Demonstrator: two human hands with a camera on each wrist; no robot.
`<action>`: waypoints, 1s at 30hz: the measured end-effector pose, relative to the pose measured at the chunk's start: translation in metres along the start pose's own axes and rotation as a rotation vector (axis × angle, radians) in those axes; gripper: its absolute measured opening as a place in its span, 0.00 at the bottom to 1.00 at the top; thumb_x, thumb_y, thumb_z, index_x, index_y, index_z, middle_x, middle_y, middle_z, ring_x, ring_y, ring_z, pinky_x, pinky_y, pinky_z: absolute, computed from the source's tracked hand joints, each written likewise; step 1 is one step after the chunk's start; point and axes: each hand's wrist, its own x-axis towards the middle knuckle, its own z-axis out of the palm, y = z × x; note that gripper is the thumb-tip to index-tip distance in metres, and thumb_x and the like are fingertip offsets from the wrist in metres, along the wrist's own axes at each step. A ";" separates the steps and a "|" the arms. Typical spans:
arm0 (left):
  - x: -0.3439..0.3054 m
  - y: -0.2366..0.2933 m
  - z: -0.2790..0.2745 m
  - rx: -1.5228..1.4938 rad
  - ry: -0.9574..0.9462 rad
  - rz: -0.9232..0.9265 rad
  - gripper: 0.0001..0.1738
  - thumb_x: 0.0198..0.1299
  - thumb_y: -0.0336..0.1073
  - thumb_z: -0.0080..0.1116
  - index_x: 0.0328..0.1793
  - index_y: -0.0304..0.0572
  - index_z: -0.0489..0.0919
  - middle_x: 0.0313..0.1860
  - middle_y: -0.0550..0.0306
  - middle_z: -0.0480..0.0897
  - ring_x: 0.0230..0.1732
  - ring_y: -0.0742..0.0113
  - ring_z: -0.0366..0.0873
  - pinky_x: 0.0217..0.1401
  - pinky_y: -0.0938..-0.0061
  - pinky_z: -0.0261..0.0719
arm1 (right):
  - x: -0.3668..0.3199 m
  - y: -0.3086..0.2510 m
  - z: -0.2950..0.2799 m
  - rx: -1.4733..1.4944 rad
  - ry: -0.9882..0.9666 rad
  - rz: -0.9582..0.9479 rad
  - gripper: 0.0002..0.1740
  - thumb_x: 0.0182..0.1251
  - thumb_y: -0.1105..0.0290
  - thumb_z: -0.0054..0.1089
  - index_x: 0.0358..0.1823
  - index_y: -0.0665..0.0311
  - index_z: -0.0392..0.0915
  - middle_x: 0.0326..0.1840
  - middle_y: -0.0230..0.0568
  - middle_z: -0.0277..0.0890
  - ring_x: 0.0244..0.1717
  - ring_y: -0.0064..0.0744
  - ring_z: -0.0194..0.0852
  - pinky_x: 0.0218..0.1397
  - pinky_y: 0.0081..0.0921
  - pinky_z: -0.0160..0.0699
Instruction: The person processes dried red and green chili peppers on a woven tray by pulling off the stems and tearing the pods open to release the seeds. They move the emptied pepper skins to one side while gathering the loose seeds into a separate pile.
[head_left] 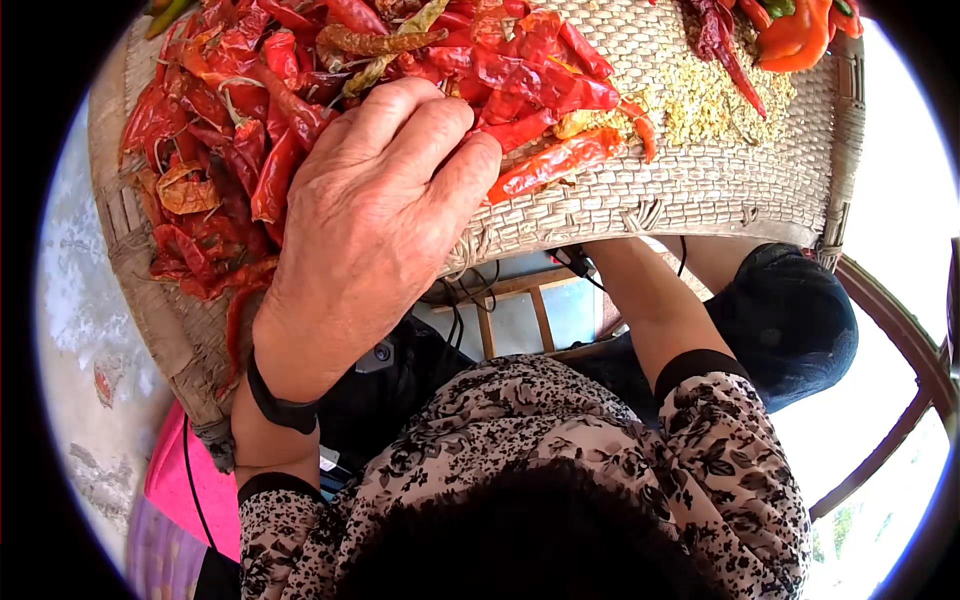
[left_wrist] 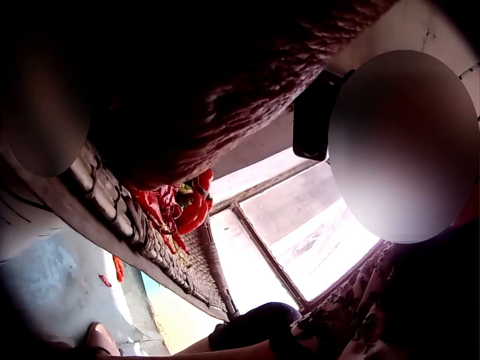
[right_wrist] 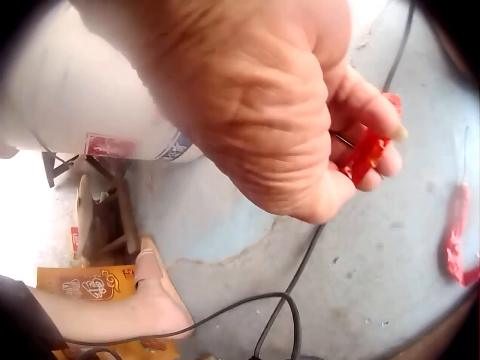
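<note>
In the head view my left hand (head_left: 370, 210) lies on the pile of dried red chillies (head_left: 280, 110) in the woven tray (head_left: 560, 215), its fingers bent down over the pods; the fingertips are hidden, so a grip cannot be told. Its underside (left_wrist: 225, 97) fills the upper left wrist view, with chillies (left_wrist: 191, 214) beyond it. My right hand (right_wrist: 277, 112) pinches a piece of red chilli (right_wrist: 366, 154) between thumb and fingers, above the grey floor. In the head view that hand is hidden below the tray's edge; only the forearm shows.
Pale seeds (head_left: 700, 100) lie on the tray's right part, near orange-red peppers (head_left: 795, 35). A white bucket (right_wrist: 75, 90), a black cable (right_wrist: 300, 270), an orange bag (right_wrist: 90, 281) and a fallen red chilli (right_wrist: 456, 236) are below. A bare foot (right_wrist: 154, 285) rests near the bag.
</note>
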 end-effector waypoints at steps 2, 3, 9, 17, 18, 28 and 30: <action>-0.001 0.000 0.000 0.034 -0.003 0.010 0.19 0.39 0.23 0.65 0.43 0.36 0.80 0.44 0.54 0.78 0.52 0.55 0.75 0.53 0.66 0.77 | -0.005 -0.005 0.027 0.023 -0.067 0.065 0.27 0.58 0.64 0.58 0.61 0.60 0.72 0.63 0.54 0.71 0.64 0.48 0.69 0.64 0.39 0.69; 0.000 0.001 -0.001 0.031 -0.018 0.005 0.19 0.40 0.23 0.65 0.43 0.36 0.80 0.44 0.54 0.78 0.52 0.54 0.75 0.54 0.65 0.76 | 0.000 -0.001 0.039 0.064 -0.054 0.120 0.27 0.58 0.64 0.58 0.61 0.60 0.72 0.62 0.54 0.71 0.64 0.48 0.69 0.64 0.39 0.70; 0.000 0.002 -0.001 0.021 -0.026 -0.003 0.19 0.40 0.23 0.65 0.44 0.36 0.80 0.44 0.53 0.78 0.52 0.54 0.74 0.55 0.65 0.76 | 0.053 0.070 0.148 0.712 0.319 0.538 0.10 0.49 0.65 0.70 0.24 0.62 0.80 0.20 0.38 0.78 0.21 0.28 0.80 0.19 0.27 0.76; 0.001 -0.001 0.001 -0.011 -0.012 -0.002 0.19 0.38 0.22 0.65 0.41 0.35 0.80 0.43 0.53 0.78 0.50 0.53 0.75 0.51 0.65 0.77 | 0.124 0.080 0.149 0.431 0.193 0.301 0.34 0.60 0.52 0.55 0.68 0.49 0.65 0.67 0.37 0.68 0.66 0.37 0.65 0.66 0.29 0.66; 0.001 -0.001 0.001 -0.012 -0.010 0.001 0.19 0.38 0.22 0.65 0.41 0.35 0.80 0.43 0.53 0.78 0.50 0.53 0.75 0.51 0.65 0.77 | 0.143 0.078 0.183 0.361 0.378 0.342 0.33 0.62 0.50 0.53 0.69 0.49 0.65 0.70 0.37 0.64 0.69 0.38 0.62 0.68 0.29 0.64; -0.002 0.002 -0.002 0.005 0.003 0.011 0.14 0.46 0.25 0.63 0.43 0.35 0.79 0.43 0.52 0.77 0.51 0.54 0.75 0.53 0.64 0.77 | 0.105 0.059 0.144 0.384 0.604 0.341 0.24 0.63 0.57 0.54 0.58 0.57 0.75 0.56 0.52 0.77 0.55 0.49 0.77 0.58 0.38 0.75; -0.002 0.003 -0.003 -0.008 -0.031 -0.006 0.15 0.46 0.26 0.62 0.43 0.35 0.79 0.44 0.52 0.77 0.52 0.54 0.74 0.53 0.64 0.77 | 0.101 0.049 0.139 0.444 0.615 0.304 0.23 0.62 0.57 0.54 0.58 0.57 0.75 0.56 0.50 0.77 0.56 0.48 0.77 0.59 0.37 0.73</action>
